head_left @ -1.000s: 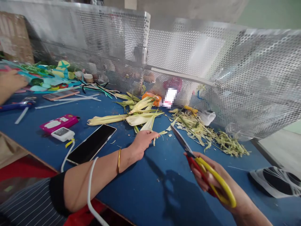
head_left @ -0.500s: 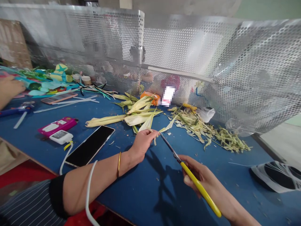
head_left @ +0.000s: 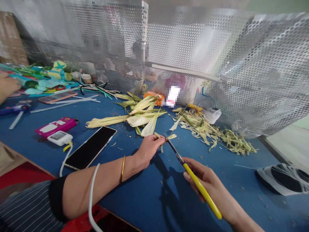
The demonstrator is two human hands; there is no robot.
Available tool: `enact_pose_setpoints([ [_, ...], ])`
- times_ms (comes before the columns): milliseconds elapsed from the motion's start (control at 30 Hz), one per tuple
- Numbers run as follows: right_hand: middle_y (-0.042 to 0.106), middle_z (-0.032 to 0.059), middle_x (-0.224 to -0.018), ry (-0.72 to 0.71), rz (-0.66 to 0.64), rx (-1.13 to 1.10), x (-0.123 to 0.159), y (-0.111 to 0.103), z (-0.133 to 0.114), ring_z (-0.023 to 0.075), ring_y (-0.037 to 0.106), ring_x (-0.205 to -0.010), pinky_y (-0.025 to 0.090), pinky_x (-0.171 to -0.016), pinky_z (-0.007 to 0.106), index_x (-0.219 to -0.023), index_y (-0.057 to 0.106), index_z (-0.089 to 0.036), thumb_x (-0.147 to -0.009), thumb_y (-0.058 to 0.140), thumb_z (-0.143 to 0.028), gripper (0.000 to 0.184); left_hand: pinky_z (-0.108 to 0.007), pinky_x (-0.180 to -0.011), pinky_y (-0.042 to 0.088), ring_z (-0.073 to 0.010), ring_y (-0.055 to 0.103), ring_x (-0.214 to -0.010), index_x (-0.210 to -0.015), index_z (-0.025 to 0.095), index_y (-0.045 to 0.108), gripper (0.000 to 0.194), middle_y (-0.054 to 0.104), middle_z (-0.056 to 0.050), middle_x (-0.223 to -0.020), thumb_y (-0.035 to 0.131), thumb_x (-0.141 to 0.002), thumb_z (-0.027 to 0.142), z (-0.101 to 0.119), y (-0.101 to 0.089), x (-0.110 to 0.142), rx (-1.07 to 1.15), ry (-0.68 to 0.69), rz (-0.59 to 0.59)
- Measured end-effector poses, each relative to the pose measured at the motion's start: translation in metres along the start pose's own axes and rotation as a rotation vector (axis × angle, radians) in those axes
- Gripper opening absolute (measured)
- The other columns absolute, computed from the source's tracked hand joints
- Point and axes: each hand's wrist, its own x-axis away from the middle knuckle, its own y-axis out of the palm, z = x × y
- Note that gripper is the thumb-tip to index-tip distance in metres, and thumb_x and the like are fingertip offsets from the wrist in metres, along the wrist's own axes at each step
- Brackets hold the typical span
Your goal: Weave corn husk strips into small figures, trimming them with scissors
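Observation:
Between its fingertips my left hand (head_left: 150, 147) pinches a small pale strip of corn husk (head_left: 172, 136), whose ends stick out past the fingers. My right hand (head_left: 205, 180) grips yellow-handled scissors (head_left: 201, 188); their blades point up and left, with the tips right at the strip by my left fingertips. A larger cut piece of husk (head_left: 177, 123) lies on the blue table just beyond the blades. Behind my left hand rests a bunch of pale green corn husks (head_left: 142, 116). To the right spreads a heap of husk scraps (head_left: 205, 130).
A black phone (head_left: 91, 148) lies left of my forearm, near a magenta device (head_left: 56, 127) and a white cabled gadget (head_left: 60, 138). A perforated metal screen (head_left: 183, 48) borders the back. A wrapped black object (head_left: 282, 178) sits at right. Another person's hand (head_left: 8, 85) shows far left.
The long piece of husk at the scissor tips has come off and now lies on the table beyond. A short strip end now protrudes at the blades.

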Motion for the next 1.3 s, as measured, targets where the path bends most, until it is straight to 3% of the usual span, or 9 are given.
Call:
enact_pose_setpoints([
  [267, 0.039, -0.0064, -0.054, -0.038, 0.074, 0.028, -0.002, 0.005, 0.000, 0.0068, 0.030, -0.042, 0.027, -0.036, 0.019, -0.114, 0.066, -0.016, -0.074, 0.065, -0.066, 0.064, -0.024, -0.049, 0.019, -0.0068, 0.029, -0.048, -0.063, 0.017, 0.058, 0.024, 0.038, 0.008, -0.051, 0.067, -0.063, 0.039, 0.000, -0.001, -0.001, -0.002, -0.027, 0.002],
  [500, 0.050, -0.0017, -0.072, -0.138, 0.106, 0.128, -0.002, 0.007, 0.006, 0.0118, 0.044, -0.064, 0.036, -0.053, 0.020, -0.089, 0.066, -0.018, -0.082, 0.061, -0.056, 0.040, -0.025, -0.049, 0.019, -0.0070, 0.031, -0.050, -0.060, 0.017, 0.055, 0.024, 0.041, 0.007, -0.052, 0.066, -0.063, 0.037, 0.001, -0.001, -0.001, -0.025, -0.023, 0.002],
  [667, 0.055, -0.0003, -0.075, -0.132, 0.099, 0.137, -0.004, 0.007, 0.013, 0.0144, 0.049, -0.069, 0.039, -0.055, 0.020, -0.085, 0.067, -0.018, -0.083, 0.062, -0.053, 0.035, -0.025, -0.049, 0.019, -0.0071, 0.031, -0.049, -0.060, 0.016, 0.056, 0.023, 0.041, 0.007, -0.051, 0.066, -0.062, 0.037, 0.000, -0.002, -0.002, -0.027, -0.026, -0.009],
  [800, 0.055, -0.0012, -0.069, -0.139, 0.118, 0.142, -0.004, 0.009, 0.015, 0.0140, 0.050, -0.064, 0.040, -0.052, 0.020, -0.085, 0.069, -0.018, -0.083, 0.061, -0.054, 0.037, -0.025, -0.050, 0.017, -0.0068, 0.028, -0.048, -0.061, 0.016, 0.058, 0.024, 0.041, 0.007, -0.052, 0.067, -0.061, 0.039, 0.000, -0.002, -0.004, -0.026, -0.035, -0.018],
  [900, 0.047, -0.0040, -0.056, -0.091, 0.131, 0.103, -0.003, 0.012, 0.013, 0.0107, 0.045, -0.051, 0.036, -0.043, 0.019, -0.089, 0.070, -0.018, -0.082, 0.061, -0.058, 0.042, -0.026, -0.049, 0.016, -0.0069, 0.027, -0.048, -0.059, 0.017, 0.057, 0.025, 0.038, 0.007, -0.050, 0.067, -0.062, 0.040, -0.001, -0.003, -0.006, -0.032, -0.041, -0.023],
  [1033, 0.040, -0.0082, -0.048, -0.006, 0.193, -0.047, -0.004, 0.009, 0.008, 0.0071, 0.034, -0.036, 0.032, -0.034, 0.019, -0.100, 0.066, -0.019, -0.070, 0.069, -0.067, 0.057, -0.026, -0.048, 0.013, -0.0068, 0.025, -0.048, -0.066, 0.016, 0.062, 0.023, 0.036, 0.008, -0.051, 0.069, -0.065, 0.039, 0.000, -0.005, -0.008, -0.009, -0.055, -0.035],
  [1167, 0.040, -0.0086, -0.043, 0.014, 0.319, -0.183, -0.007, -0.006, 0.007, 0.0067, 0.033, -0.031, 0.029, -0.029, 0.019, -0.081, 0.059, -0.019, -0.068, 0.068, -0.071, 0.054, -0.024, -0.047, 0.015, -0.0066, 0.030, -0.049, -0.072, 0.015, 0.065, 0.029, 0.039, 0.006, -0.054, 0.072, -0.067, 0.042, 0.001, -0.008, -0.010, 0.038, -0.070, 0.003],
  [1300, 0.037, -0.0089, -0.039, 0.020, 0.172, -0.137, -0.005, -0.022, 0.009, 0.0056, 0.031, -0.030, 0.027, -0.030, 0.017, -0.067, 0.048, -0.021, -0.078, 0.059, -0.069, 0.051, -0.022, -0.047, 0.022, -0.0070, 0.039, -0.053, -0.068, 0.014, 0.062, 0.029, 0.048, 0.003, -0.060, 0.075, -0.067, 0.040, 0.006, -0.011, -0.009, 0.090, -0.081, 0.031],
])
